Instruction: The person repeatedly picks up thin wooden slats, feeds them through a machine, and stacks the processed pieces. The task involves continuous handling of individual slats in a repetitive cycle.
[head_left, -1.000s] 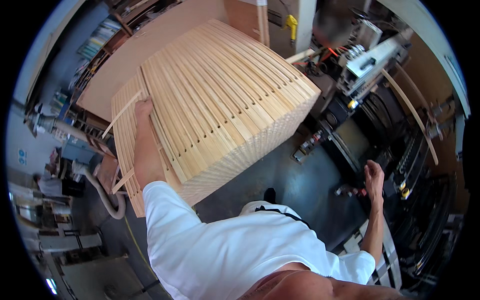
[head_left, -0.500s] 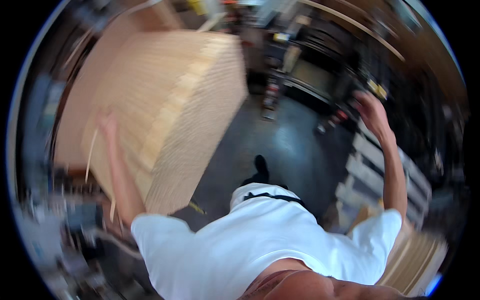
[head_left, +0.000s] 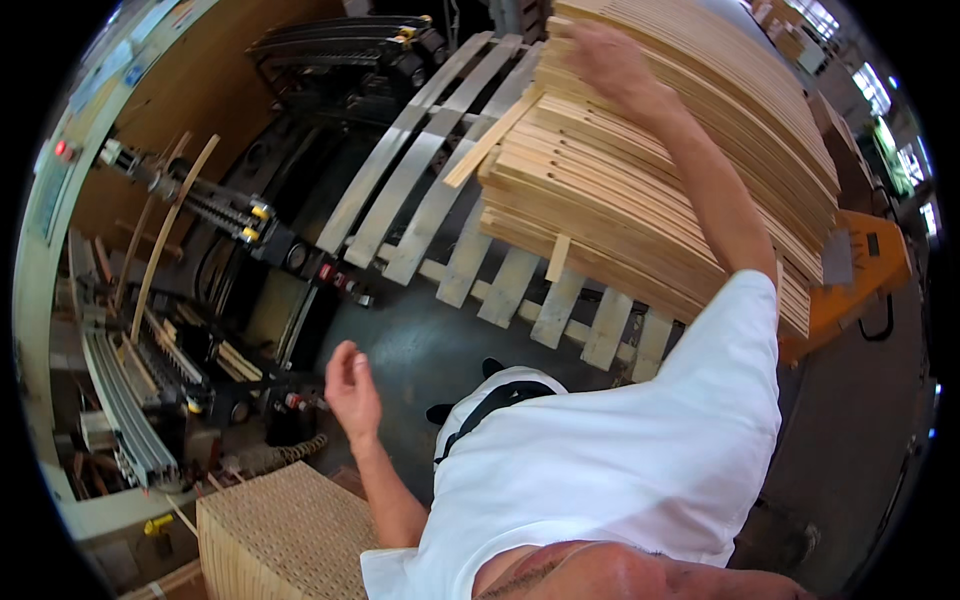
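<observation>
My right hand (head_left: 612, 72) reaches over the far left end of a tall stack of light wooden boards (head_left: 640, 205). Its slightly blurred fingers are stretched toward the board ends, with no separate board visible in them. My left hand (head_left: 352, 388) hovers above the floor left of my body, fingers loosely bent, thumb apart, nothing in it. Below the left forearm stands another stack of wooden pieces (head_left: 290, 520), showing a patterned end face. A loose wooden strip (head_left: 492, 138) sticks out from the board stack, and a short one (head_left: 558, 258) juts from its near side.
The boards rest on a slatted wooden pallet (head_left: 462, 255). An orange pallet truck (head_left: 850, 280) stands at the right. On the left is a machine with rails and rollers (head_left: 240, 215), with long thin wood strips (head_left: 172, 235) leaning by it. Grey floor (head_left: 405, 335) shows between.
My body has turned right, bringing the board stack and pallet in front of me. My left hand has left the large patterned wood stack; my right hand now reaches to the boards.
</observation>
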